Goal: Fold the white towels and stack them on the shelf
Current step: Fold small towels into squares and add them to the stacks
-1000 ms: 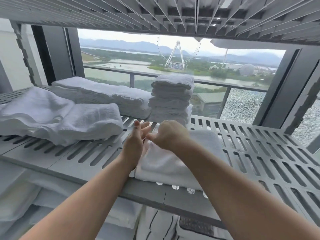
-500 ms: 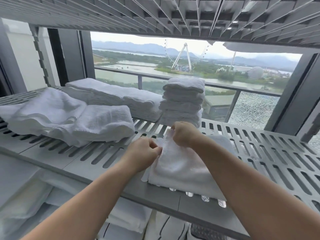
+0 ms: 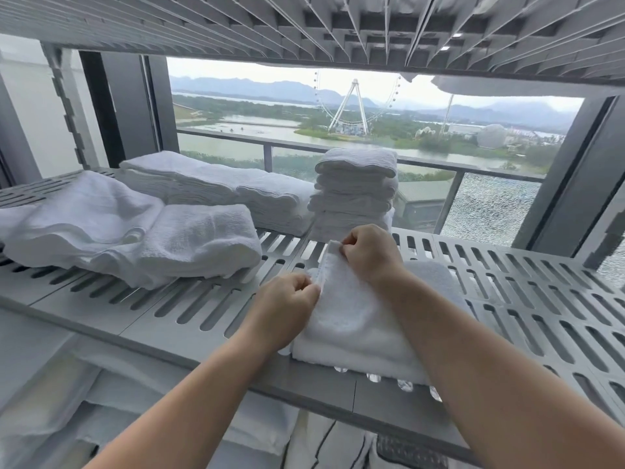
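Note:
A white towel (image 3: 351,319) lies folded on the grey slotted shelf (image 3: 162,299), near its front edge. My left hand (image 3: 287,299) pinches the towel's left edge with curled fingers. My right hand (image 3: 368,252) pinches the far left corner of the top layer and holds it slightly raised. Behind my hands stands a neat stack of folded white towels (image 3: 355,194). My right forearm hides part of the towel's right side.
A loosely folded pile of white towels (image 3: 135,238) fills the shelf's left side, with a flat pile (image 3: 220,187) behind it. More towels (image 3: 67,401) lie on the shelf below. Another shelf (image 3: 304,25) hangs close overhead. A window is behind.
My hands, together at the towel's far edge a second ago, have moved apart: the left came nearer along the left edge, the right stayed at the far corner. The view shifted slightly left.

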`<control>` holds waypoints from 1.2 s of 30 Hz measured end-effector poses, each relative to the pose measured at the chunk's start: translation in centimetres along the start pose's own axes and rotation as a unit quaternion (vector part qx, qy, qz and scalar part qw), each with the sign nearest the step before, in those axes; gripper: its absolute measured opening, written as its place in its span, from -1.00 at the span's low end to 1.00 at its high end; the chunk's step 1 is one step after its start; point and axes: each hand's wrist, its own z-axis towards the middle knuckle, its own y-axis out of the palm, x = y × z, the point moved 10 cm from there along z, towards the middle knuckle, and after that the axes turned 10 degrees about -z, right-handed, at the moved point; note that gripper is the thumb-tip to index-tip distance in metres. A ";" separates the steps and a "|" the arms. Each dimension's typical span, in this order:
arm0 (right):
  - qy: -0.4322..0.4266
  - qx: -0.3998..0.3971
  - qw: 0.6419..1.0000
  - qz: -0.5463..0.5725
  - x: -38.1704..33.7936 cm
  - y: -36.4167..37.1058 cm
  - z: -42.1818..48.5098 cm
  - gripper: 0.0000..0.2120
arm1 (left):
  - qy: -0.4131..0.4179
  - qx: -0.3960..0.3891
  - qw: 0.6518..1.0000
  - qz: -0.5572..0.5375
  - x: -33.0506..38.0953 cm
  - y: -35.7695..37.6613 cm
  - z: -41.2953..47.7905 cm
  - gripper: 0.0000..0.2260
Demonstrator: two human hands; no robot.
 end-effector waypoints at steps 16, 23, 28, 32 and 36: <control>-0.064 -0.040 0.997 -0.023 -2.2 3.2 -0.8 -0.57 | 0.028 -0.264 0.951 0.160 -0.4 2.4 -3.9 0.01; -0.111 0.119 0.976 -0.147 -5.8 -1.5 -3.4 -0.66 | 0.048 -0.225 0.952 0.200 -0.2 1.1 -3.1 -0.01; -0.085 -0.158 0.954 -0.241 -7.0 3.0 -5.5 -0.51 | -0.009 -0.268 0.935 0.230 -1.6 0.5 -3.0 0.01; -0.121 -0.218 0.928 -0.276 -8.0 3.4 -6.8 -0.87 | -0.048 -0.281 0.933 0.220 -2.4 0.2 -3.2 0.01; -0.130 -0.221 0.929 -0.266 -8.0 2.9 -6.4 -0.83 | -0.030 -0.263 0.947 0.184 -2.1 0.0 -3.3 -0.18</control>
